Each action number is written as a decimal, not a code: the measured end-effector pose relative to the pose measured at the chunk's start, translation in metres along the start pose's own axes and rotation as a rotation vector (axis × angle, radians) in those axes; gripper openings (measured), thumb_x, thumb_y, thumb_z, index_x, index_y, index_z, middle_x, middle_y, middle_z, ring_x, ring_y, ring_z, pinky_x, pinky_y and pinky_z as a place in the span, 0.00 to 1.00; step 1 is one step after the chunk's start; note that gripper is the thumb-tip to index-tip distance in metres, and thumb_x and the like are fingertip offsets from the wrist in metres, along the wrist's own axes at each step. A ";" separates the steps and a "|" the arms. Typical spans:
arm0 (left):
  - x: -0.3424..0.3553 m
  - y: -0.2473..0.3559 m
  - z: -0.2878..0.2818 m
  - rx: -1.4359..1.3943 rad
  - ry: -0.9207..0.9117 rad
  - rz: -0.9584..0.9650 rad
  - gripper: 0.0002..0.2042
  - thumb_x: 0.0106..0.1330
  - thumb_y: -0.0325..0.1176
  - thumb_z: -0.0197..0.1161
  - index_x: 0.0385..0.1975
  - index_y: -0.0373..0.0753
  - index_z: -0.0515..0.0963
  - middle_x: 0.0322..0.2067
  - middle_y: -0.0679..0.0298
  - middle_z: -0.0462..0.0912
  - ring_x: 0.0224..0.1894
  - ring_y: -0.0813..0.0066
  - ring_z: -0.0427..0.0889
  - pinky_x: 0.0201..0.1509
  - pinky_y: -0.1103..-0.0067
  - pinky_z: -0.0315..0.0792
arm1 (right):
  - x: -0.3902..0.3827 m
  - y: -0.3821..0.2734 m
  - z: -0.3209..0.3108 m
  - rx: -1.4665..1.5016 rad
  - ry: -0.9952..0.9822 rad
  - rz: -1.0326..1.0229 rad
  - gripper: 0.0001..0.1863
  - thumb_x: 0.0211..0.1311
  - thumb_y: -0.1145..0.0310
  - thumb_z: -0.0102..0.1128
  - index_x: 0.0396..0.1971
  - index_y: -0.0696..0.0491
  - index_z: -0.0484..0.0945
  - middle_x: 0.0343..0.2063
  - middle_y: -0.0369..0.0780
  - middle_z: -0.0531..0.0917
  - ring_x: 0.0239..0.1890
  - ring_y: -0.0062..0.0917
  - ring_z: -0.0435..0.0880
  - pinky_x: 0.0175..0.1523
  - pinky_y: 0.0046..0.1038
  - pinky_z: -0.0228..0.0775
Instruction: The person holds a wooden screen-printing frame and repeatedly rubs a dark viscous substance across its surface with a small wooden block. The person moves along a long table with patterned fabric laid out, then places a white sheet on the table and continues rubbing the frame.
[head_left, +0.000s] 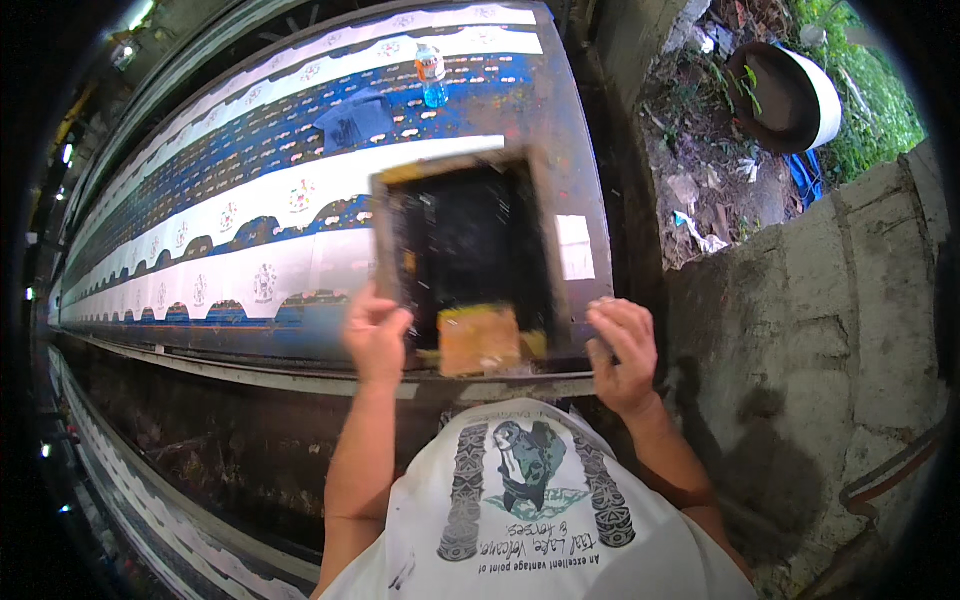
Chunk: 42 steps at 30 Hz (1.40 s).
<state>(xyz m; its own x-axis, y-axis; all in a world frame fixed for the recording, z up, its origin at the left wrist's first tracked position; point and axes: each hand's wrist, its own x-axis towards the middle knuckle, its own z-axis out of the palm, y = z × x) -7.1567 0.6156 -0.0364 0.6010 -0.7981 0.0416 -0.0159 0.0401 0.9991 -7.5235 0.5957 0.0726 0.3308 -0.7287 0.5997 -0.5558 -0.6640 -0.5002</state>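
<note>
In front of me is a wooden screen-printing frame [470,235] with a dark mesh, slightly blurred, over the near right end of the long table. An orange-brown flat block [480,338], possibly a squeegee, rests inside its near end. My left hand [376,335] is closed at the frame's near left edge, its thumb toward the frame. My right hand [624,350] is off the frame's near right corner with bent fingers apart, holding nothing I can see. White fabric strips [330,262] with small printed emblems lie across the table, partly hidden by the frame.
The long blue-patterned table [548,100] runs away to the left. On it are a bottle with blue liquid [433,80], a dark blue cloth [357,120] and a white piece [574,247]. A concrete wall [820,330] stands close on my right, with a round basin [775,98] beyond.
</note>
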 end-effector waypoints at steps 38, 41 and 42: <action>0.059 0.114 -0.064 -0.086 -0.079 -0.027 0.17 0.69 0.25 0.68 0.57 0.39 0.78 0.55 0.53 0.84 0.55 0.52 0.84 0.66 0.57 0.80 | -0.322 -0.105 -0.110 -0.318 -0.867 1.040 0.07 0.69 0.70 0.66 0.38 0.54 0.92 0.47 0.44 0.90 0.59 0.41 0.88 0.64 0.47 0.79; 0.048 0.122 -0.013 -0.224 -0.201 -0.036 0.16 0.68 0.20 0.69 0.52 0.43 0.79 0.56 0.55 0.84 0.56 0.54 0.83 0.70 0.59 0.77 | -0.355 -0.126 -0.120 -0.317 -0.957 1.221 0.07 0.71 0.71 0.67 0.38 0.55 0.92 0.47 0.44 0.90 0.59 0.41 0.88 0.65 0.48 0.78; 0.050 0.125 0.000 -0.246 -0.312 -0.014 0.16 0.67 0.20 0.69 0.51 0.43 0.79 0.55 0.55 0.84 0.56 0.55 0.83 0.70 0.60 0.77 | -0.361 -0.136 -0.117 -0.299 -0.880 1.238 0.07 0.71 0.70 0.67 0.41 0.55 0.91 0.47 0.44 0.90 0.59 0.41 0.87 0.66 0.49 0.78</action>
<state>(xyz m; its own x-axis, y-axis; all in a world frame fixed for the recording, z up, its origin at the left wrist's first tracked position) -7.1282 0.5806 0.0911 0.3280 -0.9422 0.0676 0.2055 0.1410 0.9684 -7.6564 0.9686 -0.0027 -0.1663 -0.7151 -0.6789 -0.9034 0.3865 -0.1859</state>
